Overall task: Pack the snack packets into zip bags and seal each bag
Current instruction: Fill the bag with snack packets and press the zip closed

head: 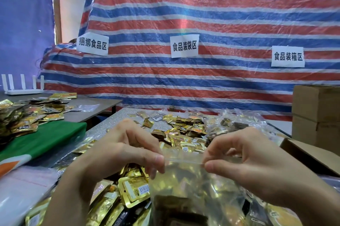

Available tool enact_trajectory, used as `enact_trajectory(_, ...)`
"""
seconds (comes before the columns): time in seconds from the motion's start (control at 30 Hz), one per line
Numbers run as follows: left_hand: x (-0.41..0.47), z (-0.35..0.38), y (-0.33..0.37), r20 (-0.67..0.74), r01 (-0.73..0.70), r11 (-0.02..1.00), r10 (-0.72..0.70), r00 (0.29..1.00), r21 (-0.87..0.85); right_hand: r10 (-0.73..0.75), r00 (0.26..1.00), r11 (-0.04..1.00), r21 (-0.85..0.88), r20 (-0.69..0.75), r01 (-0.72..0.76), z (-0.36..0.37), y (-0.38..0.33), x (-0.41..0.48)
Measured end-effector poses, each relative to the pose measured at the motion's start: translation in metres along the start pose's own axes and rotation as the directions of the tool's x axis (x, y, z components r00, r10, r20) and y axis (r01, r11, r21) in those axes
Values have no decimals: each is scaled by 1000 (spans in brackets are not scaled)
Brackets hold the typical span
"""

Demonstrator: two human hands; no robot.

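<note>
A clear zip bag [185, 185] with gold snack packets inside hangs upright in front of me. My left hand [117, 152] pinches the left end of its zip strip between thumb and fingers. My right hand [244, 159] pinches the right end of the same strip. Loose gold snack packets [132, 190] lie heaped under the bag, and several more packets [184, 133] are spread over the speckled table [117, 117] beyond my hands.
Filled clear bags [237, 117] pile up at the back right. Cardboard boxes [314, 113] stand at the right, an open one [303, 152] nearer. A side table [92, 108] at left bears more packets, green cloth [47, 137] and a white router [22, 87]. Striped tarpaulin [202, 23] hangs behind.
</note>
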State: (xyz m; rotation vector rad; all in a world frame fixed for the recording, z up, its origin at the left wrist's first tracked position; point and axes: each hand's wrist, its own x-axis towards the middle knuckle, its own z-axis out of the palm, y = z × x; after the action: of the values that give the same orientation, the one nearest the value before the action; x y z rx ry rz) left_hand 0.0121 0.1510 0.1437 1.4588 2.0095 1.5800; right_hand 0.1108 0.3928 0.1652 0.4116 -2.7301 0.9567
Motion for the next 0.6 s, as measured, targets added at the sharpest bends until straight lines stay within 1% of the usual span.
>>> enact_trajectory(0.07, -1, -1, 0, 20, 56, 998, -56, 998, -3, 2, 1000, 998, -63, -5, -2, 1, -2, -1)
enact_trajectory(0.17, 0, 0, 3, 97, 146, 989, -143, 985, -21, 19, 1000, 996, -88, -17, -20, 4, -5, 0)
enact_trajectory(0.33, 3, 3, 4, 192, 257, 965, -261, 946, 46, 57, 998, 994, -96, -35, -60, 7, -6, 3)
enact_trajectory(0.4, 4, 4, 3, 188, 268, 962, -274, 943, 56, 64, 997, 993, -95, -34, -67, 8, -5, 5)
enact_trajectory(0.47, 4, 3, 3, 153, 244, 967, -252, 955, 72, 72, 997, 995, -64, -29, -73, 8, -3, 5)
enact_trajectory(0.6, 1, 1, 2, 89, 211, 972, -221, 971, 105, 85, 996, 996, 25, 36, -86, 8, 0, 5)
